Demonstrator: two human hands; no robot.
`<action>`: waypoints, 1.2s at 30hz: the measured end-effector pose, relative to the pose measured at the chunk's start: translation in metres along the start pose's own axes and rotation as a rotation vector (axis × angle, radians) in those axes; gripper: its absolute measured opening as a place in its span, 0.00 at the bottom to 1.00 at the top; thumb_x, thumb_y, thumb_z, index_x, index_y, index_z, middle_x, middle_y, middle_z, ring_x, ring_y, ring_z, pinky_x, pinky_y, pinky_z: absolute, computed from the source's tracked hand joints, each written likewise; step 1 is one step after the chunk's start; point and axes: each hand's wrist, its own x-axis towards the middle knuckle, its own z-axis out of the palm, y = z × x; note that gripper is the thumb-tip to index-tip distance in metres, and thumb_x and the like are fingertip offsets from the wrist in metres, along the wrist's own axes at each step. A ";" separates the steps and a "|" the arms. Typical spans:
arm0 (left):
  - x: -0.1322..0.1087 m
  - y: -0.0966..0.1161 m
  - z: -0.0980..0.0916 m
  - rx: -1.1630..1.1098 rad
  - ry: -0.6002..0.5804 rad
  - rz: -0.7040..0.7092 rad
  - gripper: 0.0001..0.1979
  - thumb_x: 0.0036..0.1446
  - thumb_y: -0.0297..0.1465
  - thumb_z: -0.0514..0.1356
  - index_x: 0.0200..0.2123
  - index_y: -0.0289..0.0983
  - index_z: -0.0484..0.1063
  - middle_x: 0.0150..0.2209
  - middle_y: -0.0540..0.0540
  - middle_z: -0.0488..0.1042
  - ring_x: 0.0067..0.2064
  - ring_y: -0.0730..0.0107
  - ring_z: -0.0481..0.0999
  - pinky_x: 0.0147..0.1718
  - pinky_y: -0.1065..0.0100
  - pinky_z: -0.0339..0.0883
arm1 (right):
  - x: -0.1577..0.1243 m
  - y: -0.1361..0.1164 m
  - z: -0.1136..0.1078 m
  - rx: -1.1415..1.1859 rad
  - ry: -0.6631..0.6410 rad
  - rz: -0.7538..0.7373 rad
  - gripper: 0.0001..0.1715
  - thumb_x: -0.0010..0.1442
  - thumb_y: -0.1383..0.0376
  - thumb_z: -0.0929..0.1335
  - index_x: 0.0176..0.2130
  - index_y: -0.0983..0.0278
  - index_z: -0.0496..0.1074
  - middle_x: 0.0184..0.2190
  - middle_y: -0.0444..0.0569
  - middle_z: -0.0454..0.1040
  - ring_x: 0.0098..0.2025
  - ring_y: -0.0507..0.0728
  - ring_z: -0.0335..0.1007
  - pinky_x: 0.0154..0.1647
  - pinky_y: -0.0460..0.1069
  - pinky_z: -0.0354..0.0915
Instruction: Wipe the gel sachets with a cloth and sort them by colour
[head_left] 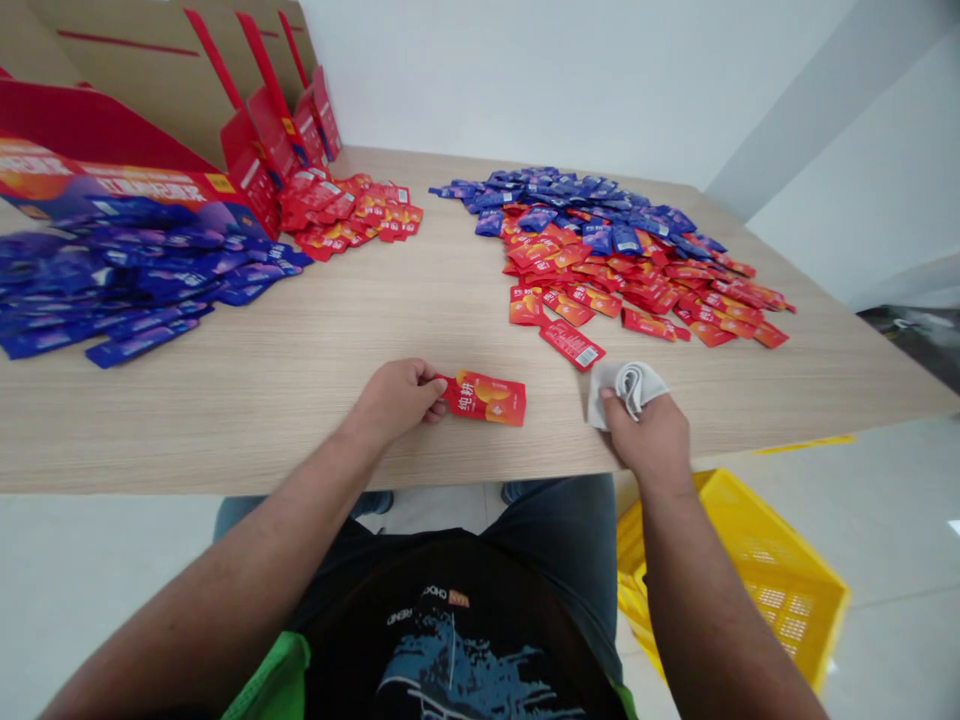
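My left hand [394, 403] pinches the short end of a red and orange sachet [484, 398] with Chinese print, just above the wood-grain table [300, 430]. My right hand [649, 432] is shut on a crumpled white cloth [626, 390], pressing it near the table's front edge. The nearest loose item to that hand is a red sachet [572, 345], a little way beyond the cloth. A pile of red sachets [637, 275] lies ahead, running into blue sachets [570, 205] at the far side.
Further left lie blue sachets [127, 270] and red sachets [352, 210], next to red and cardboard display boxes [259, 130] at the table's far left. A yellow plastic crate [739, 570] stands on the tiled floor at the right, below the table edge.
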 end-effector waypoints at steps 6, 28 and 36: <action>-0.017 0.010 0.017 0.208 -0.005 0.129 0.09 0.62 0.32 0.55 0.34 0.37 0.74 0.28 0.46 0.81 0.29 0.67 0.80 0.30 0.68 0.72 | -0.034 -0.105 0.018 0.107 -0.148 -0.258 0.21 0.64 0.52 0.64 0.49 0.62 0.72 0.44 0.55 0.78 0.46 0.62 0.74 0.45 0.52 0.66; -0.024 0.006 0.024 0.393 0.146 0.298 0.10 0.62 0.33 0.54 0.35 0.39 0.75 0.31 0.46 0.80 0.35 0.62 0.78 0.37 0.63 0.66 | -0.027 -0.103 0.022 -0.187 -0.284 -0.302 0.20 0.65 0.55 0.64 0.51 0.63 0.71 0.44 0.56 0.79 0.44 0.62 0.76 0.42 0.51 0.65; -0.022 0.003 0.024 0.336 0.119 0.315 0.09 0.62 0.33 0.54 0.34 0.40 0.74 0.29 0.47 0.80 0.35 0.61 0.78 0.37 0.62 0.67 | -0.016 -0.093 0.007 -0.122 -0.119 -0.137 0.25 0.66 0.51 0.62 0.52 0.65 0.72 0.45 0.59 0.79 0.47 0.64 0.76 0.43 0.52 0.66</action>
